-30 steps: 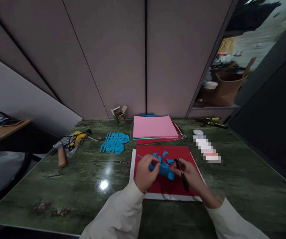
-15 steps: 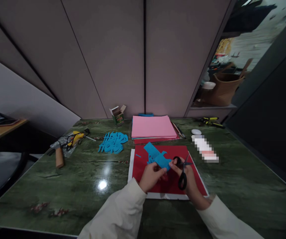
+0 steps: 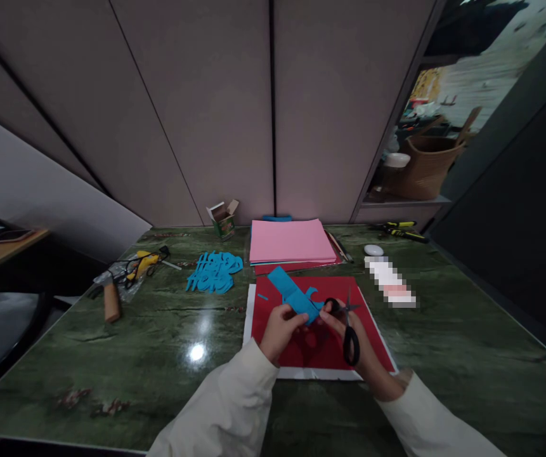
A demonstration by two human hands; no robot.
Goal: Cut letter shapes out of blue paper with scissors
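My left hand (image 3: 281, 329) pinches a partly cut piece of blue paper (image 3: 296, 299) between thumb and fingers, over the red sheet (image 3: 286, 353). Black-handled scissors (image 3: 349, 310) hang from my right hand (image 3: 349, 322), blades spread and pointing away from the paper. The right thumb and fingertips also meet the paper's right edge, where a curled strip stands out. A small blue scrap (image 3: 262, 296) lies on the red sheet, left of the paper. Beneath the red sheet, a white sheet (image 3: 248, 319) shows along its left and front edges.
Cut blue lettering (image 3: 215, 271) lies on the green table (image 3: 158, 355) to the left. Behind the red sheet sits a stack of pink paper (image 3: 292, 241). A small open box (image 3: 223, 221), a yellow glue gun (image 3: 144, 263), pliers (image 3: 403, 231) and a white round object (image 3: 373, 250) surround the work.
The blue paper has turned and shifted slightly left in my left hand, and its curled strip shows more clearly. The scissors have tilted a little in my right hand.
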